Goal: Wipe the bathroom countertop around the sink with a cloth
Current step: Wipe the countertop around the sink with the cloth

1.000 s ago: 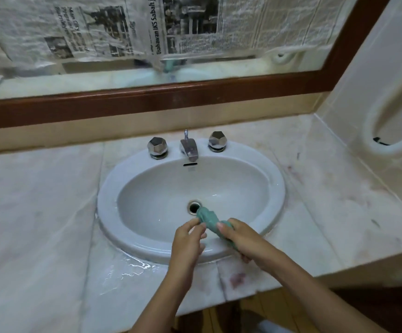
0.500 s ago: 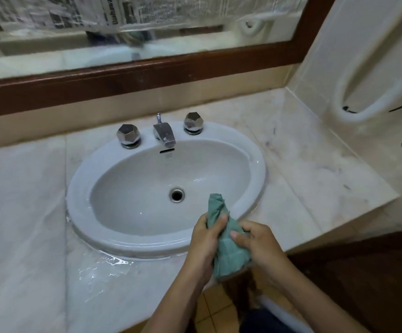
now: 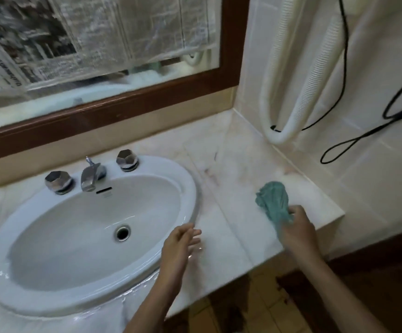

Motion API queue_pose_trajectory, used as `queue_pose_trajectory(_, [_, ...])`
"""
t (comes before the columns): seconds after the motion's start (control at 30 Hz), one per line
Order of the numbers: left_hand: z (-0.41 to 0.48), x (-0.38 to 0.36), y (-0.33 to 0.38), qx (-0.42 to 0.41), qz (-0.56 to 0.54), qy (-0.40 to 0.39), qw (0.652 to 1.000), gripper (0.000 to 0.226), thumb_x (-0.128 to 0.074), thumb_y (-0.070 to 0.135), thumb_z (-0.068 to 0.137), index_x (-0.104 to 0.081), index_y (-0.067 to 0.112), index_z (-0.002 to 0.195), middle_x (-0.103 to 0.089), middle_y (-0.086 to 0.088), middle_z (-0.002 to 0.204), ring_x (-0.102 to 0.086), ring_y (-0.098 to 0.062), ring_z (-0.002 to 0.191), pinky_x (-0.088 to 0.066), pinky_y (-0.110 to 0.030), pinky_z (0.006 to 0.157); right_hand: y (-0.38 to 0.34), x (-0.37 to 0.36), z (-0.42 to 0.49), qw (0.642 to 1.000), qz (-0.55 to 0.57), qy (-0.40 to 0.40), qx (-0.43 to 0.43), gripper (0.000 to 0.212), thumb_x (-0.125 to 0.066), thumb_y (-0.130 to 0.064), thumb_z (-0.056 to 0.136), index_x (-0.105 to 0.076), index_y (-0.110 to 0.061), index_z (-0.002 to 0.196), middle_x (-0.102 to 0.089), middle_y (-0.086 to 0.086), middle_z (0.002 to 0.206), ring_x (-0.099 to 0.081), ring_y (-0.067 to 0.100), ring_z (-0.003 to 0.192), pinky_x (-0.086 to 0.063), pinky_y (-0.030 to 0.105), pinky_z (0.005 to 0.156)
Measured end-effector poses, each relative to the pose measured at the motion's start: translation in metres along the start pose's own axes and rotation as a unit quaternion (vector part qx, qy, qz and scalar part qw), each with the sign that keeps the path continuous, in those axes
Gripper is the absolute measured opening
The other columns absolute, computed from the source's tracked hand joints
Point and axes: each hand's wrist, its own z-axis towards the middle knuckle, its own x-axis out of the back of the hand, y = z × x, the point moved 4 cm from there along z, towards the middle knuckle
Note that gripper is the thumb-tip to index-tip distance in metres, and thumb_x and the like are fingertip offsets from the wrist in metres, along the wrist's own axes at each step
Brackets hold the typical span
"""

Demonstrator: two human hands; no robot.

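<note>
Left hand [image 3: 179, 246] nearest: open, fingers spread, holding nothing, over the right rim of the sink [image 3: 190, 188] where it meets the tabletop [image 3: 233, 212]. Blurred, can't tell if it's touching.

Right hand [image 3: 299, 230] is closed round the lower end of the cloth [image 3: 273, 200], near the tabletop's front right edge. The teal cloth is bunched, with its free end fanned out ahead of the knuckles onto the marble, well right of the sink.

Handling, my read: soft, limp, light, likely damp. Water sheen shows along the sink's front rim. No stiffness, so it only wipes where the palm presses it. A fist grip on one end leaves the rest trailing; flatter under the palm would cover more. Nothing fragile here, and wet marble should let it slide easily.

Further back: faint reddish marks and a dark streak on the tabletop between the sink and the side wall, apparently unwiped. Taps [image 3: 58, 181] and spout [image 3: 89, 176] sit at the sink's rear rim. Behind that is a wood-framed mirror [image 3: 123, 102]; a white hose [image 3: 288, 126] and a black cable [image 3: 344, 145] hang on the right wall.
</note>
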Motion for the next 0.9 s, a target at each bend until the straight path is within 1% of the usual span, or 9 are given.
queue_pose_trajectory(0.1, [0.010, -0.009, 0.003, -0.025, 0.010, 0.046, 0.999, 0.013, -0.057, 0.013, 0.095, -0.069, 0.014, 0.099, -0.076, -0.001, 0.092, -0.070, -0.017, 0.085, -0.047, -0.024, 0.065, -0.005, 0.013, 0.042, 0.962, -0.216, 0.109, 0.125, 0.058, -0.058, 0.008, 0.078, -0.040, -0.003, 0.131, -0.055, 0.023, 0.117, -0.056, 0.039, 0.095, -0.048, 0.042, 0.074])
queue_pose_trajectory(0.17, [0.015, -0.015, 0.002, -0.037, 0.013, 0.085, 0.996, 0.016, -0.057, 0.008, 0.092, -0.071, 0.016, 0.093, -0.076, 0.000, 0.087, -0.070, -0.019, 0.086, -0.049, -0.026, 0.066, -0.001, -0.008, 0.057, 0.930, -0.290, 0.104, 0.200, 0.069, -0.059, 0.009, 0.072, -0.038, 0.005, 0.138, -0.048, 0.030, 0.134, -0.047, 0.047, 0.122, -0.045, 0.052, 0.094])
queue_pose_trajectory(0.23, [0.016, -0.016, 0.003, -0.056, 0.035, 0.124, 0.990, 0.019, -0.059, 0.006, 0.089, -0.073, 0.019, 0.088, -0.074, 0.002, 0.085, -0.069, -0.018, 0.086, -0.051, -0.028, 0.068, 0.013, -0.047, 0.053, 0.903, -0.342, -0.046, 0.256, 0.070, -0.039, -0.004, 0.080, -0.023, 0.005, 0.147, -0.017, 0.025, 0.155, -0.019, 0.043, 0.143, -0.029, 0.054, 0.111])
queue_pose_trajectory(0.3, [0.018, -0.015, 0.006, -0.082, 0.065, 0.150, 0.983, 0.019, -0.061, 0.007, 0.087, -0.074, 0.022, 0.085, -0.073, 0.004, 0.085, -0.067, -0.017, 0.085, -0.053, -0.031, 0.074, 0.025, -0.073, 0.041, 0.856, -0.387, -0.189, 0.288, 0.076, -0.019, -0.031, 0.083, -0.003, -0.006, 0.152, 0.017, 0.008, 0.152, 0.007, 0.031, 0.148, -0.008, 0.049, 0.120])
queue_pose_trajectory(0.4, [0.030, -0.013, 0.014, -0.143, 0.126, 0.179, 0.965, 0.020, -0.063, 0.008, 0.087, -0.072, 0.026, 0.088, -0.069, 0.007, 0.094, -0.065, -0.011, 0.088, -0.050, -0.031, 0.078, 0.017, -0.071, 0.044, 0.861, -0.356, -0.188, 0.311, 0.084, -0.004, -0.058, 0.081, -0.024, -0.015, 0.151, -0.005, 0.006, 0.161, -0.001, 0.027, 0.148, -0.004, 0.039, 0.118])
queue_pose_trajectory(0.5, [0.056, -0.012, 0.024, -0.229, 0.273, 0.187, 0.915, 0.020, -0.064, 0.013, 0.089, -0.068, 0.026, 0.103, -0.058, 0.009, 0.117, -0.057, -0.012, 0.109, -0.046, -0.027, 0.080, 0.014, -0.067, 0.055, 0.845, -0.376, -0.119, 0.361, 0.058, -0.027, -0.048, 0.093, -0.044, -0.022, 0.142, -0.037, 0.013, 0.152, -0.022, 0.036, 0.142, -0.016, 0.045, 0.111])
queue_pose_trajectory(0.67, [0.096, -0.016, 0.022, -0.169, 0.416, 0.120, 0.885, 0.050, -0.046, 0.039, 0.097, -0.037, 0.020, 0.143, -0.037, -0.001, 0.151, -0.048, -0.027, 0.128, -0.040, -0.042, 0.100, 0.040, -0.071, 0.068, 0.814, -0.410, -0.137, 0.387, 0.053, -0.016, -0.051, 0.099, -0.019, -0.039, 0.151, -0.022, -0.002, 0.159, -0.015, 0.025, 0.146, -0.011, 0.043, 0.113])
queue_pose_trajectory(0.83, [0.100, -0.016, 0.015, -0.144, 0.423, 0.084, 0.891, 0.061, -0.033, 0.057, 0.097, -0.020, 0.027, 0.148, -0.037, 0.008, 0.154, -0.051, -0.026, 0.128, -0.041, -0.041, 0.098, 0.059, -0.024, 0.123, 0.838, -0.419, -0.096, 0.337, 0.052, -0.016, -0.046, 0.098, -0.007, -0.047, 0.149, -0.016, -0.007, 0.159, -0.015, 0.023, 0.147, -0.013, 0.043, 0.115])
queue_pose_trajectory(0.9, [0.101, -0.015, 0.015, -0.141, 0.419, 0.090, 0.893, 0.061, -0.035, 0.058, 0.096, -0.021, 0.028, 0.147, -0.039, 0.009, 0.152, -0.052, -0.024, 0.127, -0.041, -0.041, 0.099, 0.048, -0.016, 0.162, 0.855, -0.428, -0.063, 0.285, 0.054, -0.017, -0.044, 0.096, -0.020, -0.041, 0.150, -0.024, 0.000, 0.158, -0.022, 0.030, 0.144, -0.020, 0.049, 0.114])
